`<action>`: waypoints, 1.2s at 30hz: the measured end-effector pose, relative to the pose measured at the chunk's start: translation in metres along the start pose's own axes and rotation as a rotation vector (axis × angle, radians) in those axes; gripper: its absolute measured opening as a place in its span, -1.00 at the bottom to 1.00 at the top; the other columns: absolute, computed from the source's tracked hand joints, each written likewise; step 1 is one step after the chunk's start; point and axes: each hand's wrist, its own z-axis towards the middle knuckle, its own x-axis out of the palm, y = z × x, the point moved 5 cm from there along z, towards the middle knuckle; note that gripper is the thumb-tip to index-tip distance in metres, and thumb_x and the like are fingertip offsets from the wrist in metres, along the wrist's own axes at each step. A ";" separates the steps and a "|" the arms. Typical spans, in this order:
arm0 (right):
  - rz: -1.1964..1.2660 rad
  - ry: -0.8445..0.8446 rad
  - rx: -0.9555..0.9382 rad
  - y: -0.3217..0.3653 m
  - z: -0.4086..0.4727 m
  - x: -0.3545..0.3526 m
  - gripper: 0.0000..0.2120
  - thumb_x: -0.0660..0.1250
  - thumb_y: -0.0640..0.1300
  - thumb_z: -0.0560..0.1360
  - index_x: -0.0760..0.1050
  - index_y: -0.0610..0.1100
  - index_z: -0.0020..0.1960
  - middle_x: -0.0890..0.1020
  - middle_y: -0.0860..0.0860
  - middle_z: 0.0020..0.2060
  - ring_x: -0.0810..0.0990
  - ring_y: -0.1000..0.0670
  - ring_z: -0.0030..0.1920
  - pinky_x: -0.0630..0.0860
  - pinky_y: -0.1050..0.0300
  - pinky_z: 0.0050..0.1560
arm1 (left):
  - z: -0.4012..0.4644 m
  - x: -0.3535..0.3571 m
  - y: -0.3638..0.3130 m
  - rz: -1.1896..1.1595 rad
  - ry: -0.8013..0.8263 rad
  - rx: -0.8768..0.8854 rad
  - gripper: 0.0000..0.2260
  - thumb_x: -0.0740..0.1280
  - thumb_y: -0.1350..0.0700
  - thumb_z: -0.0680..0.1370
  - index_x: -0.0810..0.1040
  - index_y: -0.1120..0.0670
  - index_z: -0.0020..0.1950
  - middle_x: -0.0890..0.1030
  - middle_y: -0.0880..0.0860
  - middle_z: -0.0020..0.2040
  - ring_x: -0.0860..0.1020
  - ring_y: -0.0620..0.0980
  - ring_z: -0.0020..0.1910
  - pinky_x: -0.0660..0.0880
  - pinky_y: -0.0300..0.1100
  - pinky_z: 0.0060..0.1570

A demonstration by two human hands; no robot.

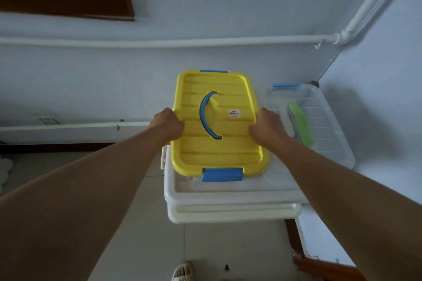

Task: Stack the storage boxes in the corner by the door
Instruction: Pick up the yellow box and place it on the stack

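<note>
A storage box with a yellow lid (230, 150), a blue handle and blue clips sits over a large white box (228, 203) near the wall. My left hand (167, 124) grips the yellow box's left edge. On the opposite edge my right hand (267, 126) holds it too. To the right, in the corner, stands a clear box (328, 125) with a green handle and a blue clip. I cannot tell whether the yellow box rests fully on the white lid or hangs just above it.
White pipes (159, 42) run along the wall and up the corner at the right. A wall socket (48, 120) is low on the left. Tiled floor (228, 248) lies in front, with my sandalled foot (182, 271) at the bottom edge. Brown woodwork (319, 267) shows at the lower right.
</note>
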 end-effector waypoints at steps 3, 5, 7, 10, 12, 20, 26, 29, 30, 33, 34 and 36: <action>-0.044 0.105 -0.077 -0.007 -0.012 0.002 -0.52 0.30 -0.12 0.49 0.30 -0.21 0.36 0.41 -0.21 0.28 0.41 -0.23 0.28 0.43 -0.07 0.22 | -0.018 0.007 0.003 0.020 -0.004 -0.007 -0.62 0.25 0.07 0.57 0.34 0.22 0.32 0.48 0.24 0.21 0.56 0.24 0.07 0.60 -0.01 -0.19; -0.046 0.190 -0.143 -0.013 -0.024 0.003 -0.39 0.37 -0.02 0.46 0.25 -0.19 0.43 0.33 -0.19 0.36 0.34 -0.20 0.35 0.37 -0.06 0.32 | -0.032 0.012 0.007 0.031 -0.011 -0.013 -0.62 0.26 0.11 0.56 0.32 0.22 0.32 0.47 0.24 0.21 0.56 0.25 0.06 0.53 -0.05 -0.35; -0.090 0.267 -0.246 -0.015 -0.038 0.005 -0.23 0.43 0.12 0.39 0.22 -0.14 0.46 0.24 -0.14 0.43 0.20 -0.18 0.44 0.25 -0.05 0.40 | -0.043 0.017 0.014 0.031 -0.019 -0.027 -0.63 0.25 0.11 0.55 0.32 0.23 0.31 0.48 0.24 0.19 0.58 0.23 -0.09 0.46 -0.12 -0.49; -0.281 0.350 -0.421 -0.016 -0.061 0.015 -0.10 0.48 0.21 0.28 0.18 -0.07 0.48 0.15 -0.08 0.49 0.06 -0.16 0.49 0.13 -0.08 0.46 | -0.057 0.026 0.024 0.013 -0.026 -0.052 -0.72 0.23 0.14 0.55 0.38 0.26 0.20 0.54 0.19 -0.10 0.52 0.10 -0.39 0.44 -0.17 -0.53; -0.416 0.297 -0.527 -0.019 -0.073 0.018 -0.15 0.50 0.13 0.30 0.19 -0.08 0.46 0.19 -0.07 0.45 0.12 -0.15 0.46 0.16 -0.06 0.43 | -0.065 0.032 0.027 -0.013 -0.041 -0.080 -0.82 0.20 0.17 0.56 0.42 0.26 0.08 0.52 0.14 -0.33 0.50 0.06 -0.46 0.43 -0.19 -0.53; -0.618 -0.139 -0.726 -0.016 -0.084 0.031 -0.52 0.60 -0.42 -0.17 0.54 -0.26 -0.29 0.61 -0.22 -0.31 0.62 -0.19 -0.39 0.43 0.15 -0.62 | -0.076 0.039 0.030 -0.159 -0.073 -0.193 -0.89 0.16 0.20 0.61 0.42 0.23 0.01 0.47 0.15 -0.36 0.48 0.05 -0.47 0.47 -0.21 -0.58; -0.628 -0.067 -0.701 -0.012 -0.086 0.028 -0.62 0.47 -0.37 0.30 0.48 -0.29 0.08 0.49 -0.37 0.20 0.56 -0.28 0.12 0.57 -0.03 -0.24 | -0.078 0.035 0.030 -0.185 -0.062 -0.198 -0.77 0.17 0.17 0.62 0.43 0.27 0.20 0.47 0.15 -0.37 0.46 0.02 -0.50 0.28 -0.41 -0.80; -0.643 -0.023 -0.684 -0.016 -0.091 0.030 -0.67 0.43 -0.38 0.35 0.48 -0.31 0.09 0.43 -0.39 0.28 0.51 -0.30 0.22 0.58 -0.08 -0.16 | -0.082 0.037 0.031 -0.203 -0.073 -0.202 -0.76 0.16 0.17 0.62 0.42 0.27 0.21 0.46 0.15 -0.35 0.46 0.02 -0.50 0.31 -0.36 -0.76; -0.659 0.025 -0.665 -0.017 -0.092 0.032 -0.64 0.54 -0.40 0.18 0.54 -0.33 -0.06 0.53 -0.42 0.14 0.61 -0.34 0.07 0.58 -0.07 -0.33 | -0.082 0.038 0.033 -0.209 -0.077 -0.202 -0.76 0.16 0.16 0.62 0.43 0.27 0.22 0.46 0.14 -0.35 0.46 0.01 -0.49 0.35 -0.31 -0.71; -0.637 0.033 -0.643 -0.019 -0.087 0.037 -0.54 0.65 -0.39 -0.07 0.56 -0.32 -0.22 0.63 -0.40 -0.04 0.67 -0.33 -0.10 0.55 -0.03 -0.52 | -0.082 0.039 0.035 -0.212 -0.082 -0.201 -0.75 0.16 0.14 0.62 0.43 0.26 0.22 0.47 0.13 -0.32 0.47 0.02 -0.48 0.42 -0.21 -0.58; -0.654 0.052 -0.617 -0.017 -0.091 0.035 -0.55 0.62 -0.37 0.06 0.56 -0.33 -0.11 0.58 -0.41 0.08 0.63 -0.34 0.04 0.59 -0.08 -0.39 | -0.081 0.040 0.035 -0.210 -0.086 -0.198 -0.76 0.16 0.15 0.62 0.43 0.26 0.22 0.48 0.14 -0.29 0.48 0.02 -0.48 0.45 -0.19 -0.54; -0.589 0.018 -0.638 -0.017 -0.094 0.034 -0.62 0.41 -0.39 0.39 0.45 -0.37 0.19 0.36 -0.38 0.36 0.41 -0.31 0.35 0.55 -0.17 -0.01 | -0.079 0.041 0.034 -0.194 -0.103 -0.188 -0.77 0.16 0.17 0.62 0.43 0.26 0.21 0.52 0.18 -0.17 0.48 0.04 -0.47 0.52 -0.12 -0.41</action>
